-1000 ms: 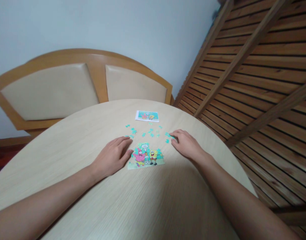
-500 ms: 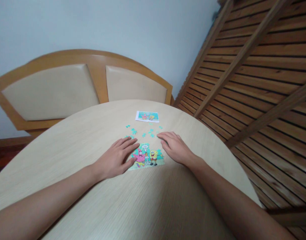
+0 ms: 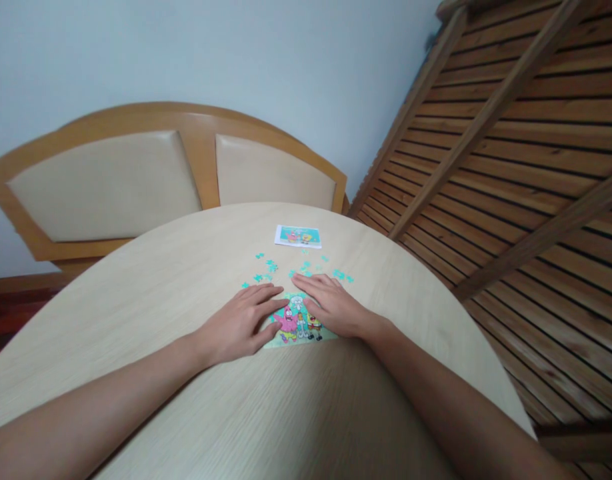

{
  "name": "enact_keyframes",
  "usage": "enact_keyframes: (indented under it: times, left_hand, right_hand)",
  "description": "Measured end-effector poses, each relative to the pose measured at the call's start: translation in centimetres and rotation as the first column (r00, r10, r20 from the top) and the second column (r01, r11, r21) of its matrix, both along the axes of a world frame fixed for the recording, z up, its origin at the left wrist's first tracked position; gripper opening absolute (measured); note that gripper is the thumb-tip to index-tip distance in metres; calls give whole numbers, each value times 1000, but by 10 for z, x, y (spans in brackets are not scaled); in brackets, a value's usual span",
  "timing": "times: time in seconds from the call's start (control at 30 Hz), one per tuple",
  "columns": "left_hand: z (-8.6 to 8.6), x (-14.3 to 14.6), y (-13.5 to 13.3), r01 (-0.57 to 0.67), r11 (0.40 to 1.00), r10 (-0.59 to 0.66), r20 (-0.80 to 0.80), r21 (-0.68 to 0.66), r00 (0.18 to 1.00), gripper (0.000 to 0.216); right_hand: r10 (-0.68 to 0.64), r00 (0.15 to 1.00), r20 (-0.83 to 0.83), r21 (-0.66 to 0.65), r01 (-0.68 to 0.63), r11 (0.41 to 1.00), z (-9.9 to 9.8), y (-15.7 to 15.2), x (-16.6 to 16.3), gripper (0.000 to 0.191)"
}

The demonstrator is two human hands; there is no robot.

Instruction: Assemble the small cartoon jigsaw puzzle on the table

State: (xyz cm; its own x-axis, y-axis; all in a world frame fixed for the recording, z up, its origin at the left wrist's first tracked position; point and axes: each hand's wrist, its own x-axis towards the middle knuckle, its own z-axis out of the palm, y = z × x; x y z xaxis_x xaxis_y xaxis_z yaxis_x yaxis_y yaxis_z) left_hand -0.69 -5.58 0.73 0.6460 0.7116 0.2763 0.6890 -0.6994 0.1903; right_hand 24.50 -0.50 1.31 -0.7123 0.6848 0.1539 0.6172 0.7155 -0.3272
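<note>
The partly assembled jigsaw puzzle [image 3: 301, 327], showing a pink starfish figure and other cartoon figures, lies flat on the table between my hands. My left hand [image 3: 243, 321] rests over its left edge, palm down, fingers stretched and apart, with nothing held. My right hand [image 3: 335, 305] reaches across the upper right part, covering some of the yellow figure. Its fingers are extended, and the fingertips are at a loose turquoise puzzle piece [image 3: 292, 273]. Whether they press on that piece is hard to see. More loose puzzle pieces [image 3: 271, 267] are scattered beyond my hands.
A reference picture card [image 3: 300, 237] lies beyond the loose pieces. The round wooden table [image 3: 196, 413] has a cushioned bench [image 3: 111, 187] behind it. Wooden slatted panelling [image 3: 511, 153] slants along the right side. Several pieces [image 3: 339, 274] sit to the right of my right fingers.
My right hand has moved left, from beside the puzzle to over its upper right part, uncovering pieces on the right. My left hand stays at the left edge. The view has shifted slightly.
</note>
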Motion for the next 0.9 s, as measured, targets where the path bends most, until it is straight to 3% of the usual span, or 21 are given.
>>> enact_keyframes:
  times: [0.27,0.47,0.63,0.9]
  left_hand:
    - [-3,0,-1,-43,999,44,73,-6,996,44]
    - [-3,-2,2,-78,997,76,134,6,988,27]
    - [7,4,-7,-1,1000,-3,153,29,988,24]
    - [13,14,-25,261,965,-261,68,4,963,31]
  right_hand:
    - [-28,1000,12,27,28,999,2,0,-7,51]
    - [-13,998,-57,65,16,998,6,-1,10,37]
    - [-47,999,-12,100,48,994,16,-4,27,27]
    - [-81,994,-70,73,87,994,21,1,40,20]
